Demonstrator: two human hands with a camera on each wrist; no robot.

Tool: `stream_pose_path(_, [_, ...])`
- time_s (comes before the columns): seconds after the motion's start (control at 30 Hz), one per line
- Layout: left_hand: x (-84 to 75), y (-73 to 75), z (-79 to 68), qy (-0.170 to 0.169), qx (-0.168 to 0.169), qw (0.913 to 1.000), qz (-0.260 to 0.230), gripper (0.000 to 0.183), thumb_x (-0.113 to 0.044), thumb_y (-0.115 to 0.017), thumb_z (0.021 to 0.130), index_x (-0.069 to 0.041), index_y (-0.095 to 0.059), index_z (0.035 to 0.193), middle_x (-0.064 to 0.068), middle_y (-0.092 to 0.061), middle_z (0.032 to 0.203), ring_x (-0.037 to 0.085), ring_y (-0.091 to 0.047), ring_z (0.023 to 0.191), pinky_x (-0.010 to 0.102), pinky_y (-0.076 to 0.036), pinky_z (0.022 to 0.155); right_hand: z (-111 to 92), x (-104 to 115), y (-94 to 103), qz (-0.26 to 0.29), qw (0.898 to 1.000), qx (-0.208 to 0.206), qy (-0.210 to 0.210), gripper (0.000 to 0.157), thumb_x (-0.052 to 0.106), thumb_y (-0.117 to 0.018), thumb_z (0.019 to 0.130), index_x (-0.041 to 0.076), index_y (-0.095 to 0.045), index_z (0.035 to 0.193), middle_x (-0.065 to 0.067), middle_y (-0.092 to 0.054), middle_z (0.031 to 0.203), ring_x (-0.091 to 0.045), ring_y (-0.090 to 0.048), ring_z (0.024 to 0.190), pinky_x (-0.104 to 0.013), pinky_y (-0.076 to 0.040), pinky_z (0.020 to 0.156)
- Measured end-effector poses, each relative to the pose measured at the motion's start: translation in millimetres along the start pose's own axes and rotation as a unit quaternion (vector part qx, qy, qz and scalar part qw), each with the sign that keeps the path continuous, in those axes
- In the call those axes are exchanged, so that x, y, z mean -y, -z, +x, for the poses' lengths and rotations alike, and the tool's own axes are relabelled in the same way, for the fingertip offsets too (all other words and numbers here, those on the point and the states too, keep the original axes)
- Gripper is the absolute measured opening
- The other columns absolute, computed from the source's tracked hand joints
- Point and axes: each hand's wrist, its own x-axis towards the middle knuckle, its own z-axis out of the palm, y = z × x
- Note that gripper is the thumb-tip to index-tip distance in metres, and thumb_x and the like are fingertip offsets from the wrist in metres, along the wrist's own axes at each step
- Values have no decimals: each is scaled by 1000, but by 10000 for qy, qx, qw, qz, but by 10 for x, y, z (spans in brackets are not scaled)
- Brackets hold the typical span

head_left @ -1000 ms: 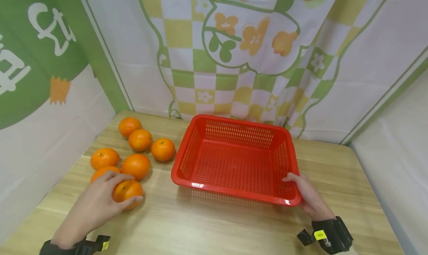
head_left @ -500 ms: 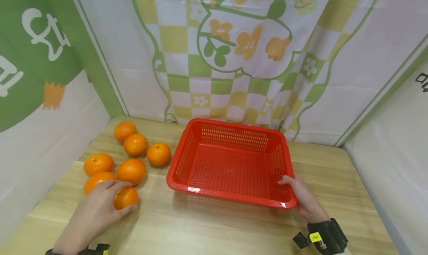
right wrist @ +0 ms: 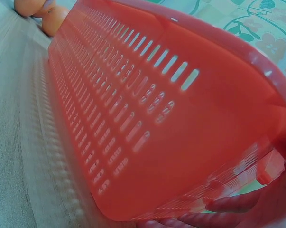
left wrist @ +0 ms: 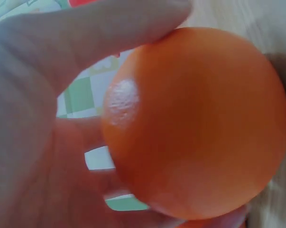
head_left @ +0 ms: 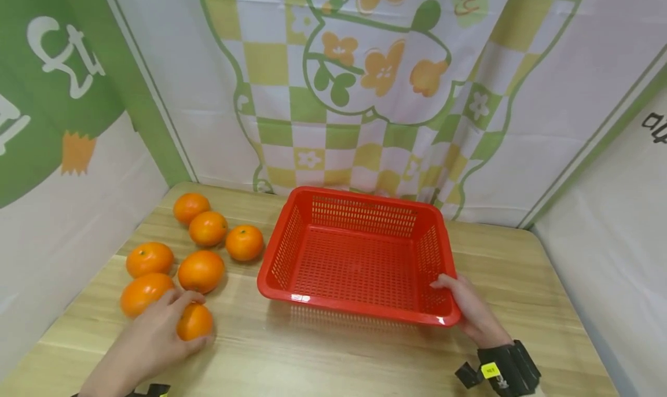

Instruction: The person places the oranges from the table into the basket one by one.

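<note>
My left hand (head_left: pixel 156 336) reaches around the nearest orange (head_left: pixel 195 323), its thumb on the near side and its fingers over the far side. In the left wrist view that orange (left wrist: pixel 199 123) fills the space between thumb and fingers, low by the table. On the right, my right hand (head_left: pixel 471 307) grips the right rim of a red plastic basket (head_left: pixel 359 313), thumb over the inside and fingers outside. The basket holds nothing. From the right wrist, its slotted outer wall (right wrist: pixel 133 109) shows, with the fingers (right wrist: pixel 233 204) beneath the rim.
Several more oranges lie left of the basket, among them one (head_left: pixel 146 294) beside my left hand, one (head_left: pixel 201 271) just beyond it and one (head_left: pixel 245 243) near the basket's left side. The wooden table (head_left: pixel 292 362) is bounded by a patterned curtain (head_left: pixel 333 125) at the back.
The whole head view shifts slightly left and down. My left hand stays around the same orange, and my right hand keeps its hold on the basket rim.
</note>
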Motion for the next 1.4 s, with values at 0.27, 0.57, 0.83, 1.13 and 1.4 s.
stream_pose_path(0.27, [5, -136, 7, 23, 372, 9992, -165, 77, -58, -80, 57, -15, -53, 114, 13, -57, 105, 27, -57, 82, 54, -50, 71, 7, 6, 11, 4, 10000, -11, 24, 49, 9, -46, 92, 1, -31, 138, -30, -42, 133, -41, -52, 109, -46, -52, 82])
stream_pose_path(0.57, [-9, -192, 51, 15, 178, 9998, -48, 78, -65, -78, 51, -16, -55, 108, 10, -57, 105, 27, -56, 78, 53, -52, 64, 6, 1, -6, 17, 10000, -53, -54, 48, 8, -46, 92, 1, -31, 137, -29, -42, 133, -41, -52, 109, -46, -52, 83])
stream_pose_path(0.83, [11, -225, 43, -172, -110, 9998, -34, 70, -54, -83, 54, -15, -56, 105, 10, -58, 99, 24, -56, 76, 50, -52, 65, 12, 6, -8, -33, 9999, -135, -29, 48, 8, -45, 92, 1, -31, 137, -28, -41, 134, -41, -50, 111, -46, -51, 84])
stream_pose_path(1.13, [23, -243, 28, -232, -177, 9995, -103, 62, -39, -86, 56, -14, -56, 105, 9, -57, 94, 21, -55, 73, 48, -52, 65, 11, 10, -3, 10, 9999, -160, -59, 48, 8, -45, 91, 2, -30, 137, -27, -41, 134, -40, -49, 112, -45, -52, 83])
stream_pose_path(1.4, [34, -254, 22, -475, -333, 9983, -3, 56, -30, -82, 57, -12, -57, 103, 8, -55, 91, 20, -52, 70, 45, -52, 65, 21, 7, -15, 16, 9998, -166, -52, 50, 7, -45, 91, 1, -29, 138, -26, -41, 134, -40, -50, 110, -45, -52, 83])
